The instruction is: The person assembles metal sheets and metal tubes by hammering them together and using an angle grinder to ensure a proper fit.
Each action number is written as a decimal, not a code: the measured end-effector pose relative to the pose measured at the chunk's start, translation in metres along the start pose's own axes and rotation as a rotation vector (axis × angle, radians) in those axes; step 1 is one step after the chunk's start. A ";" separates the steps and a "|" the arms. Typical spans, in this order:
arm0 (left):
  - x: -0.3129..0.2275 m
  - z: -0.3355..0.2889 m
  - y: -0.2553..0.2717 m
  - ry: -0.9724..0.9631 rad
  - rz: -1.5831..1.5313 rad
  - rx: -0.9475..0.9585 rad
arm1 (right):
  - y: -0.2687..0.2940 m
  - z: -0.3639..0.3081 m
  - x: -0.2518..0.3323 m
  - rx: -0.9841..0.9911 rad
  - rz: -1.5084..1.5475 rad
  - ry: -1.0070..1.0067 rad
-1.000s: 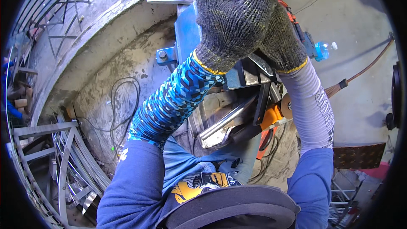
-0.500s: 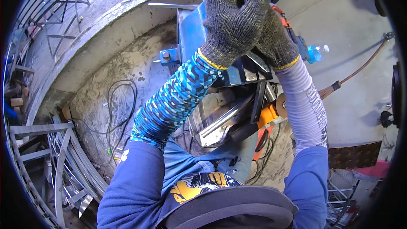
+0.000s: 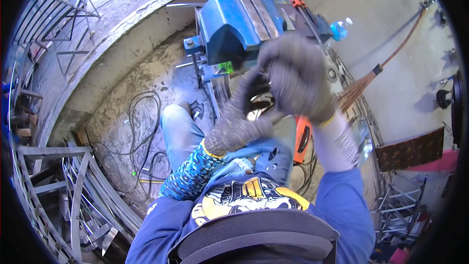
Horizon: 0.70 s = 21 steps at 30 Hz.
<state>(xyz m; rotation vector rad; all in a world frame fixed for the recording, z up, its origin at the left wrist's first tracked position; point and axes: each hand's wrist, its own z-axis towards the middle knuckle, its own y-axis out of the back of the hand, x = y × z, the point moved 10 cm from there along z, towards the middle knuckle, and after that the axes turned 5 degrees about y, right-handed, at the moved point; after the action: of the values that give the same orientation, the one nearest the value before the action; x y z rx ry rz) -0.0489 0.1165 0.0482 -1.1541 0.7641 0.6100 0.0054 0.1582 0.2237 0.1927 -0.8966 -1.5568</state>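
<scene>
Both my hands wear dark grey knit gloves with yellow cuffs, and motion blurs them. My left hand is low in front of my body, its thumb and fingers curving toward the other hand with a gap between them. My right hand is bunched, just above and right of it. The hands meet or overlap; their fingertips are smeared or hidden, and I cannot make out anything held. Just beyond them stands a large blue bench vise with grey metal strips along its top.
A red-handled tool and a blue plastic bottle are beyond the vise, to the right. An orange object is below my right hand. Black cables loop over the floor. Metal frames fill the left; a broom lies right.
Both hands have come down toward my body from above the vise, uncovering its top. My left forearm has drawn back and now bends lower. The yellow tool below the vise is no longer visible.
</scene>
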 end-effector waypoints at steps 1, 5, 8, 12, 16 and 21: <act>0.005 -0.010 -0.027 0.082 0.038 0.128 | 0.003 -0.031 0.022 -0.083 -0.092 0.129; 0.058 -0.035 -0.057 0.216 0.049 0.167 | 0.009 -0.134 0.031 -0.255 -0.002 -0.163; 0.080 -0.042 -0.058 0.205 0.479 0.218 | 0.011 -0.215 0.004 -0.513 0.188 -0.500; 0.074 -0.037 -0.080 -0.103 0.972 0.139 | -0.048 -0.313 -0.024 -0.838 1.142 -0.840; 0.082 -0.012 -0.120 0.029 1.235 0.613 | -0.058 -0.383 -0.042 -0.890 1.127 -0.950; 0.081 0.108 -0.038 0.226 1.395 -0.091 | -0.026 -0.367 -0.045 -1.127 1.705 -0.532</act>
<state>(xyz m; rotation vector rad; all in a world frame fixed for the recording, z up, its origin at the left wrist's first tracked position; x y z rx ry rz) 0.0522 0.2115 0.0285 -0.6176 1.7442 1.6745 0.2136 0.0419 -0.0595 -1.4699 -0.1591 -0.2149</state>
